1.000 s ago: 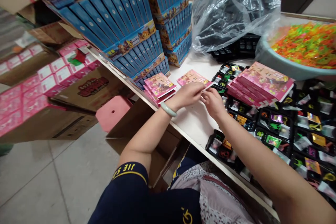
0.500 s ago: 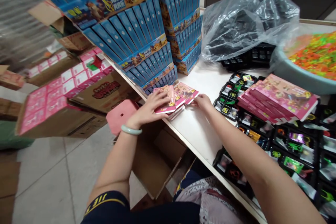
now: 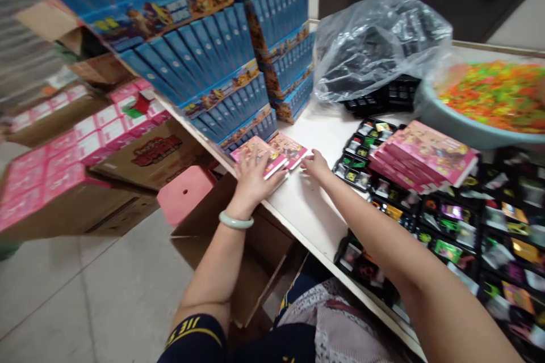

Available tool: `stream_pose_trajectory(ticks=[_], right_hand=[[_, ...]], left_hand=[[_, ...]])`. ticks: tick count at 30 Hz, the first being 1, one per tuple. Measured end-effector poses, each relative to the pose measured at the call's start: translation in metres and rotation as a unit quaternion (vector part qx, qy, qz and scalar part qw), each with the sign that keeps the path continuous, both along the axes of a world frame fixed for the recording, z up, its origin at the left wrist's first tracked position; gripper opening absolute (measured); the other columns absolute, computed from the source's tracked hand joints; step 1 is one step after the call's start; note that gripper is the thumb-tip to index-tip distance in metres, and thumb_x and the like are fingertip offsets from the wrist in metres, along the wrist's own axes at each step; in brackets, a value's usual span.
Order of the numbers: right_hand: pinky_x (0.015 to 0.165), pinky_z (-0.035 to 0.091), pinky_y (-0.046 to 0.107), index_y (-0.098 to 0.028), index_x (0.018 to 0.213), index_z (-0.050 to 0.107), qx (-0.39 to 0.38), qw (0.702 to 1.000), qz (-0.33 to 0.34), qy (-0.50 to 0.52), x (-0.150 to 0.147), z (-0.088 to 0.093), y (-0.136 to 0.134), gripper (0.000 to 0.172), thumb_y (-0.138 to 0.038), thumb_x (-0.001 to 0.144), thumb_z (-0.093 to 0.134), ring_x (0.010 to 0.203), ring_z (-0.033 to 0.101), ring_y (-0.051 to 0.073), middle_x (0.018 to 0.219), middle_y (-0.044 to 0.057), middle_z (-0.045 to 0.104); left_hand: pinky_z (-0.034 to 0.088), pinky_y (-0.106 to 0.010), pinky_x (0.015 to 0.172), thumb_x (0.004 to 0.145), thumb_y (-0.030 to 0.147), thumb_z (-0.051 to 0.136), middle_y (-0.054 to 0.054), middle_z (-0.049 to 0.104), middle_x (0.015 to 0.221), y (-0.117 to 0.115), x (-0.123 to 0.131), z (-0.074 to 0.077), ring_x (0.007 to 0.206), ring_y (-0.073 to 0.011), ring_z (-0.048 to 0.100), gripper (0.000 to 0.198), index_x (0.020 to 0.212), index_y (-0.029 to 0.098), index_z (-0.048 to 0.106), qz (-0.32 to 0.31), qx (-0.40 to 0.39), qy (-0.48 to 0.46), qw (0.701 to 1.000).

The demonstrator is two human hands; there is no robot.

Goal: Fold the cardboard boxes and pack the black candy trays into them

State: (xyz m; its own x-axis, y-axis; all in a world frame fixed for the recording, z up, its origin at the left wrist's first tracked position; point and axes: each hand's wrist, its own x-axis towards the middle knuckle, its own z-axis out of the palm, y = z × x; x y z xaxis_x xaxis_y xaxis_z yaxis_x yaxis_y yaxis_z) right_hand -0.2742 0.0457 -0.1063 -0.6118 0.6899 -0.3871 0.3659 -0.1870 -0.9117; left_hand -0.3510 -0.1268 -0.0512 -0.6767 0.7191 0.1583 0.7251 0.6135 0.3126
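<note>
Pink flat boxes (image 3: pixel 291 147) with white edges lie in a small overlapping pile at the left edge of the white table (image 3: pixel 315 221). My left hand (image 3: pixel 252 177), with a pale green bangle on its wrist, rests on the nearer box, fingers spread over its top and thumb along its near edge. Just right of the pile is my right hand (image 3: pixel 315 165), its fingers loosely bent and a little apart, close to the box corner. Nothing shows in its grasp. Another stack of pink boxes (image 3: pixel 426 153) sits on black trays (image 3: pixel 451 227) filled with small colourful toys and packets.
Tall stacks of blue boxes (image 3: pixel 200 51) stand behind the pile. A clear plastic bag (image 3: pixel 378 45) covers black trays, beside a blue tub (image 3: pixel 481 122) of bright plastic pieces. Below the table edge are a pink stool (image 3: pixel 185 193), an open carton (image 3: pixel 255 278) and cartons of pink boxes (image 3: pixel 55 170).
My left hand has shifted further over the pink pile, which looks more squared up. My right hand has come away from the box edge it was touching. The view has turned slightly right.
</note>
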Motion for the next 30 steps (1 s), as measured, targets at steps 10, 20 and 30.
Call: stream_pose_trajectory(ticks=[10,20,30], right_hand=[[0.082,0.051,0.034,-0.018,0.096,0.067,0.290,0.933,0.201,0.069,0.174,0.001,-0.021,0.019,-0.014,0.084,0.054,0.089,0.065,0.020,0.098,0.007,0.070],[0.085,0.051,0.036,-0.020,0.097,0.067,0.332,0.932,0.126,0.077,0.263,0.006,-0.010,0.017,-0.019,0.090,0.051,0.093,0.065,0.020,0.099,0.007,0.069],[0.105,0.042,0.046,-0.022,0.127,0.055,0.426,0.872,0.238,0.022,0.317,0.017,-0.022,0.037,-0.028,0.091,0.055,0.123,0.051,0.025,0.130,0.012,0.057]], left_hand=[[0.037,-0.046,0.110,0.087,0.040,0.059,-0.014,0.055,0.130,0.142,0.123,0.025,0.125,-0.0274,0.048,0.054,0.134,0.018,0.043,-0.406,0.221,-0.019,0.887],[0.026,-0.056,0.112,0.085,0.031,0.059,-0.022,0.049,0.134,0.260,0.241,0.012,0.133,-0.0400,0.037,0.054,0.132,0.008,0.048,-0.373,0.070,0.097,0.920],[0.043,-0.039,0.099,0.099,0.026,0.033,-0.009,0.063,0.122,0.162,0.131,0.071,0.113,-0.0187,0.056,0.035,0.126,0.016,0.052,-0.379,0.296,0.258,0.838]])
